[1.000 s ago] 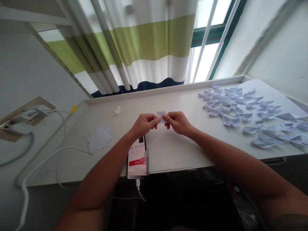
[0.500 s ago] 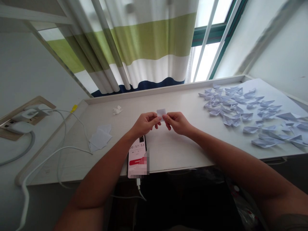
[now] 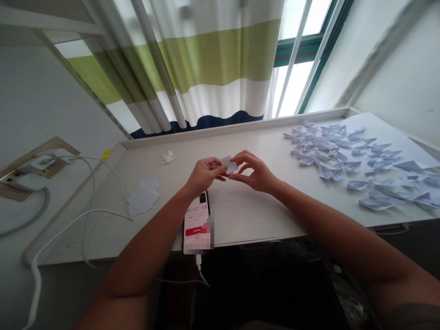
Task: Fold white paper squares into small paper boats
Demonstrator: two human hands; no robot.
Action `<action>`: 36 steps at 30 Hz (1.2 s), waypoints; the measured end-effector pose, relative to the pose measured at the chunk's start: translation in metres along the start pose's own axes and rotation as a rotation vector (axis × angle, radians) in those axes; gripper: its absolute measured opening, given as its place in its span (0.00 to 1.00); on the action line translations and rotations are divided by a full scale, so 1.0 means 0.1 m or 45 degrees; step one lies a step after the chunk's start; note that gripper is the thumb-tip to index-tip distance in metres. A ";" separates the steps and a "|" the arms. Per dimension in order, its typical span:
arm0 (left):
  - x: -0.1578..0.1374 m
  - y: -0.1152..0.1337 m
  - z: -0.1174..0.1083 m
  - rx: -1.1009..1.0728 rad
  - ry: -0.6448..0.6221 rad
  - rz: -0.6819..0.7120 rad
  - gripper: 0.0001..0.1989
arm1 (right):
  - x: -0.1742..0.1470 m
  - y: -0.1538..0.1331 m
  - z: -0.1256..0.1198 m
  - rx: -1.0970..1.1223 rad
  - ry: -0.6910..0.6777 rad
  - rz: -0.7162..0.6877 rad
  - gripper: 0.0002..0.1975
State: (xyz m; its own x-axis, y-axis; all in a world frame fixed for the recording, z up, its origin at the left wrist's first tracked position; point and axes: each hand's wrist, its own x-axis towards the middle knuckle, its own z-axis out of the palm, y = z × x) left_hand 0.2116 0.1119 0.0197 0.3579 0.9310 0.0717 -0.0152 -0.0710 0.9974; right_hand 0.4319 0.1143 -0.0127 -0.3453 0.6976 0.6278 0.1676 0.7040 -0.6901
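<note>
A small folded piece of white paper (image 3: pixel 229 164) is held up over the table, tilted. My left hand (image 3: pixel 205 175) pinches its left side between thumb and fingers. My right hand (image 3: pixel 254 172) curves around the paper's right side, its index fingertip on the upper edge and its thumb by the lower edge. Thumb and index stand well apart, with the paper's right corner showing between them. Below my left wrist lies a phone (image 3: pixel 196 215) showing a timer, with a white cable plugged into its lower end.
Many folded paper pieces (image 3: pixel 330 172) are spread over the table's right side, some on a large white sheet (image 3: pixel 373 126). Loose paper sheets (image 3: pixel 142 199) lie at the left, and a crumpled tissue (image 3: pixel 167 157) farther back. White cables (image 3: pixel 82 215) run from the wall socket (image 3: pixel 34 169) across the left edge.
The paper has turned and now sits tilted. My right thumb and fingers have spread from a close pinch to a wider hold around its edge. My left hand has barely moved.
</note>
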 end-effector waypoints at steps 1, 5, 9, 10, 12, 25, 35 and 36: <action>0.00 0.01 0.00 -0.010 -0.001 -0.011 0.23 | 0.00 0.00 -0.01 -0.013 -0.027 -0.043 0.18; -0.01 0.02 -0.02 -0.039 -0.027 -0.044 0.23 | 0.00 -0.02 -0.02 -0.010 -0.013 -0.040 0.10; 0.01 0.00 -0.04 -0.009 -0.058 0.011 0.19 | 0.00 -0.04 -0.01 0.131 -0.001 0.118 0.12; 0.01 -0.01 -0.04 0.001 -0.053 0.030 0.18 | 0.00 -0.04 -0.01 0.176 0.003 0.173 0.13; 0.02 -0.03 -0.04 0.017 -0.039 0.050 0.18 | 0.01 -0.05 -0.01 0.263 0.006 0.267 0.15; 0.01 -0.01 0.00 -0.074 0.069 -0.011 0.23 | 0.03 -0.09 -0.05 0.175 -0.026 0.245 0.13; -0.01 0.01 -0.02 0.031 0.005 -0.025 0.20 | 0.03 -0.07 -0.03 0.124 0.006 0.296 0.19; -0.01 0.01 -0.03 0.056 -0.001 -0.002 0.19 | 0.02 -0.07 -0.02 0.115 0.037 0.309 0.21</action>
State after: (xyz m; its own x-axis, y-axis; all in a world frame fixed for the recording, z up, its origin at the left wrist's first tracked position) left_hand 0.2085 0.1116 0.0201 0.3586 0.9308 0.0704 0.0264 -0.0855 0.9960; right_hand 0.4319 0.1113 -0.0054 -0.2777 0.8493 0.4489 0.1584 0.5014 -0.8506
